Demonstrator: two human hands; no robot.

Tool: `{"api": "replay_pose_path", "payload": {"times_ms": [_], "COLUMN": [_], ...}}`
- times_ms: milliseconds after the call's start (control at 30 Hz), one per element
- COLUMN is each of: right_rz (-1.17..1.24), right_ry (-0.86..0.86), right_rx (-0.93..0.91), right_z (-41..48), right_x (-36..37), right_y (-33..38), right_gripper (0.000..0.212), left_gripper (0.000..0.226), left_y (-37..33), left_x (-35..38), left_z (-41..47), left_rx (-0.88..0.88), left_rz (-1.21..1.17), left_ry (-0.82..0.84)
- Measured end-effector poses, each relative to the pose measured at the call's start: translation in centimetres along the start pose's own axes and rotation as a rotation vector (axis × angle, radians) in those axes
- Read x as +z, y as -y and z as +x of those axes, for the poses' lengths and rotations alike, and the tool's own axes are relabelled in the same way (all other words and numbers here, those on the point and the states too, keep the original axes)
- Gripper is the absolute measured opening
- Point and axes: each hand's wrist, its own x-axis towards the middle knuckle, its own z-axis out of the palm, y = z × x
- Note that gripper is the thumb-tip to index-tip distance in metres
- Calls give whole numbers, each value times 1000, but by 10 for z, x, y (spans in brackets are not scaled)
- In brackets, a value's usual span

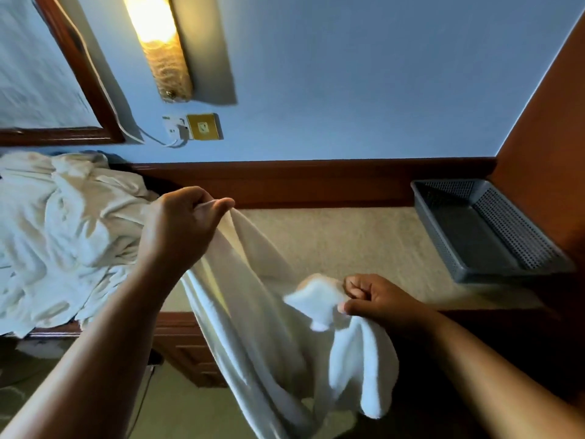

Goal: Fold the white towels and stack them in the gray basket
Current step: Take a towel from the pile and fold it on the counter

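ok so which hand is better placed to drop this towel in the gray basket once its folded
Right. The right hand grips the towel on the side where the gray basket sits, with open counter between. The left hand holds the other end over by the towel pile, farther away.

A lit wall lamp (158, 42) glows warm yellow on a pale blue wall (364, 74). Below it sit a white socket (174, 128) with a plug and white cable, and a brass switch plate (204, 126) just beside it. A dark wooden frame (85, 74) crosses the upper left. A wooden rail (316, 175) backs a beige counter surface (364, 242).
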Motion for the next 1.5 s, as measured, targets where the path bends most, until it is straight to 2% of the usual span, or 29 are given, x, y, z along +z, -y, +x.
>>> {"api": "replay_pose_path", "payload": {"times_ms": [100, 167, 233, 400, 500, 567, 733, 800, 833, 933, 967, 1000, 1033, 1067, 1133, 1167, 1267, 1300, 1367, 1433, 1467, 1500], "right_rz": [-212, -304, -371, -328, -422, -344, -32, 90, 125, 19, -40, -82, -103, -102, -45, -29, 20, 108, 225, 126, 18, -112], "right_ry": [-227, -283, -320, -585, -658, -770, -881, -776, -660, -317, -246, -212, -230, -294, -486, -558, -672, -740, -953, -1109, -1097, -1010], "right_rx": [25, 58, 146, 459, 457, 333, 126, 28, -20, -60, -70, -110, -157, -198, -271, -328, -455, -456, -417, -320, -232, -116], "right_z": [-6, -13, -19, -37, -42, -36, -9, -4, -4, 0, 3, 6, 9, 10, 8, 6, -3, -5, -10, -22, -29, -36], "right_x": [-18, -28, -36, -67, -79, -77, -56, -44, -37, -18, -13, -9, -5, -4, -7, -8, -17, -24, -49, -83, -98, -110], "right_y": [-49, -87, -118, -169, -188, -173, -59, -11, 9, 52, 59, 64, 70, 73, 81, 86, 105, 109, 106, 88, 76, 64], "right_gripper": [49, 48, 43, 24, 15, 5, 23, 13, 3, 44, 50, 42, 26, 19, 32, 30, 21, 20, 21, 29, 33, 36], "left_gripper": [31, 30, 30, 38, 38, 34, 21, 18, 14, 7, 6, 3, 2, 7, 23, 26, 14, 14, 31, 43, 44, 44], "left_y": [8, 13, 16, 33, 35, 29, 2, -25, -40, -76, -85, -91, -95, -93, -81, -73, -36, -20, 20, 58, 73, 79], "left_x": [-3, -4, -1, 14, 18, 22, 38, 46, 48, 50, 48, 46, 43, 42, 43, 48, 80, 91, 103, 99, 92, 84], "left_z": [16, 23, 29, 32, 21, 15, 7, 2, -2, -7, -7, -6, -5, -5, -6, -11, -47, -64, -96, -120, -126, -128], "left_rx": [-50, -53, -37, -66, -87, -90, -30, 46, 91, 178, 190, 201, 207, 206, 174, 151, 88, 32, -124, -249, -295, -317], "left_rz": [-34, 14, 14, 56, 80, 94, 6, -7, -23, -120, -164, -208, -251, -276, -277, -265, -221, -195, -161, -154, -146, -134], "left_ry": [-23, -14, -4, 23, 80, 125, 367, 489, 550, 664, 669, 657, 631, 599, 552, 560, 731, 771, 737, 634, 593, 549]}}
